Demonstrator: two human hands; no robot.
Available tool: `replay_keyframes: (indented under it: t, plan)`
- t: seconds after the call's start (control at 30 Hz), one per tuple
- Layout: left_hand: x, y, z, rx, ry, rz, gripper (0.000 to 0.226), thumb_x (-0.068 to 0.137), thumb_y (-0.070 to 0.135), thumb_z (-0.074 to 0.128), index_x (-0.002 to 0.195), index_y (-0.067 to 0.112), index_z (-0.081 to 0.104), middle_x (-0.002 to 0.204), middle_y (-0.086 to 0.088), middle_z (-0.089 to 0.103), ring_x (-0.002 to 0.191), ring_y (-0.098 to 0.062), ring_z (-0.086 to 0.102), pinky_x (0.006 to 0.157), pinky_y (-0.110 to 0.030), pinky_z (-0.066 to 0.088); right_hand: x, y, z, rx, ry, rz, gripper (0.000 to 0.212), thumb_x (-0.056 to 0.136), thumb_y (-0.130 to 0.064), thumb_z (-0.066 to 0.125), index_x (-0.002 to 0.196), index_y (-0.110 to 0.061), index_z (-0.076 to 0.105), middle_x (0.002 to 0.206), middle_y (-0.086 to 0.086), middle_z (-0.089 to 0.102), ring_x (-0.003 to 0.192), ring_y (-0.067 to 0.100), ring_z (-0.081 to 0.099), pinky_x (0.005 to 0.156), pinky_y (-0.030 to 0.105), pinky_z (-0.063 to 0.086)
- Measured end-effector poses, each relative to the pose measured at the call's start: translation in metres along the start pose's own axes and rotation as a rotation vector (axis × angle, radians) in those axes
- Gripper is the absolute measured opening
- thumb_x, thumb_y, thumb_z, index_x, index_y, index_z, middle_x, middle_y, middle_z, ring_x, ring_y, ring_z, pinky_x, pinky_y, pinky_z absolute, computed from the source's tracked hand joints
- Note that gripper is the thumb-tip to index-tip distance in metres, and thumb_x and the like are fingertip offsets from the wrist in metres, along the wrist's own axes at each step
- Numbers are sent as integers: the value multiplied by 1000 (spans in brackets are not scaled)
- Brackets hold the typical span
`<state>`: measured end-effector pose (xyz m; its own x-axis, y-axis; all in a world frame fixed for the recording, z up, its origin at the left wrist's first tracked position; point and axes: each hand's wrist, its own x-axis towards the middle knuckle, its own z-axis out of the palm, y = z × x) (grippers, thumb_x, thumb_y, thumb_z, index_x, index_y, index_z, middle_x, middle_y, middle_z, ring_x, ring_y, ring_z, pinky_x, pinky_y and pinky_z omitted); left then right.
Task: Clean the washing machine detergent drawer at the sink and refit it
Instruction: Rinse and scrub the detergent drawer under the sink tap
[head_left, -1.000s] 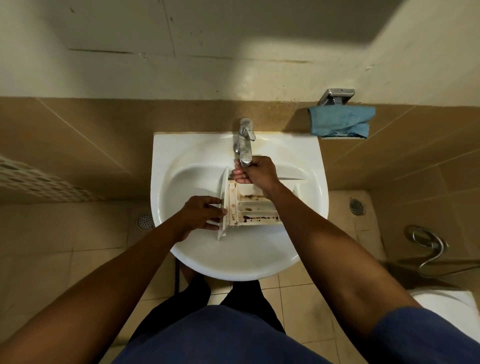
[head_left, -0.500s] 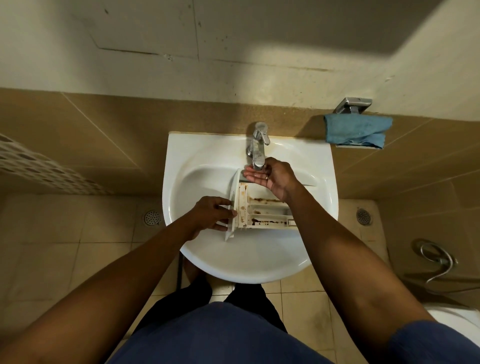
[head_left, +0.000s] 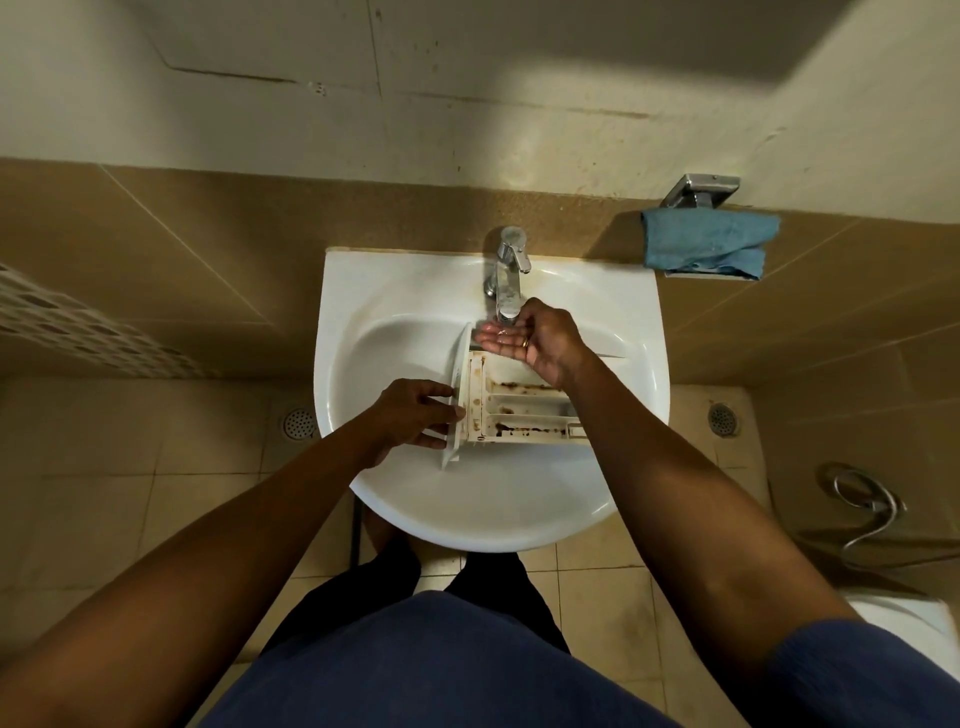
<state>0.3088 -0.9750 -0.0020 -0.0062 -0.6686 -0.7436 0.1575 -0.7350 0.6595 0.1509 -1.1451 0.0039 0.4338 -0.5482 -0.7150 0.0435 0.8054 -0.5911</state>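
A white detergent drawer (head_left: 519, 410) with brown grime in its compartments lies in the white sink (head_left: 395, 343), its front panel to the left. My left hand (head_left: 415, 415) grips that front panel from the left side. Under the spout of the chrome tap (head_left: 508, 275) my right hand (head_left: 530, 340) is held palm up and cupped, above the drawer's far corner, holding nothing. A ring shows on one finger. Whether water runs from the tap is unclear.
A blue cloth (head_left: 709, 244) hangs on a chrome wall holder (head_left: 698, 191) to the right of the sink. Floor drains (head_left: 298, 423) lie on both sides. A metal spray hose (head_left: 867, 504) and a white toilet edge (head_left: 904, 618) are at the right.
My right hand has turned from gripping the drawer's far edge to a cupped palm under the tap spout. The left hand keeps its hold on the front panel.
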Motion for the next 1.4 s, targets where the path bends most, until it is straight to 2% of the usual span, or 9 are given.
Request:
replay_keyframes:
  t: [0.17,0.33,0.5,0.73,0.87,1.07,1.17,1.3,1.4]
  plan:
    - [0,-2,-1,-11,1,10,48,89,13,80,133,8,62,103,-13,79,95,-24,78,72,-33,64,-37,37,1,-562,-8,-153,20,98,-14,63,106,2,74,103,24,76,98,42,73,97,57,56]
    - [0,-3,-3,10,22,43,47,86,11,82,131,6,66,106,-16,77,94,-28,77,76,-38,65,-84,76,-9,-1349,-218,-620,27,103,-18,54,101,-8,79,98,11,77,86,22,70,79,33,53]
    - [-2,0,-2,7,16,31,46,85,12,83,128,7,67,107,-17,77,94,-29,77,69,-33,63,-70,56,-4,-1306,-78,-659,24,96,-13,60,82,-1,75,76,10,74,70,22,69,67,32,52]
    - [0,-2,-2,34,29,50,47,86,12,82,130,6,66,106,-16,77,90,-26,78,69,-33,63,-64,81,-18,-1698,-219,-826,26,87,-8,57,107,-7,74,107,11,74,93,29,70,80,35,56]
    - [0,-3,-3,14,14,45,50,86,14,83,132,6,65,106,-15,77,92,-25,78,70,-33,63,-66,56,-15,-1215,-13,-645,17,91,-4,66,85,-8,81,85,4,79,77,16,74,77,31,60]
    - [-1,-1,-2,24,-2,23,52,87,14,81,135,7,62,109,-14,77,96,-26,77,74,-36,64,-10,4,3,19,142,-175,27,97,-2,45,109,16,62,115,36,69,104,44,72,97,51,58]
    - [1,-2,-2,31,3,15,55,88,16,81,137,7,60,108,-13,78,95,-25,77,75,-37,64,4,2,7,178,28,-109,50,101,-13,38,135,22,46,121,38,65,112,48,68,100,52,56]
    - [2,-3,-2,3,0,11,55,87,16,82,137,8,61,108,-13,78,96,-26,77,77,-38,64,9,2,10,219,0,-71,48,97,-12,36,128,21,54,117,36,67,110,46,69,97,50,58]
    - [1,-3,-3,-2,-5,12,53,87,14,82,135,8,62,107,-13,78,96,-26,77,77,-37,64,3,10,9,-82,96,-92,41,103,-13,34,109,14,65,110,33,71,102,44,72,94,50,59]
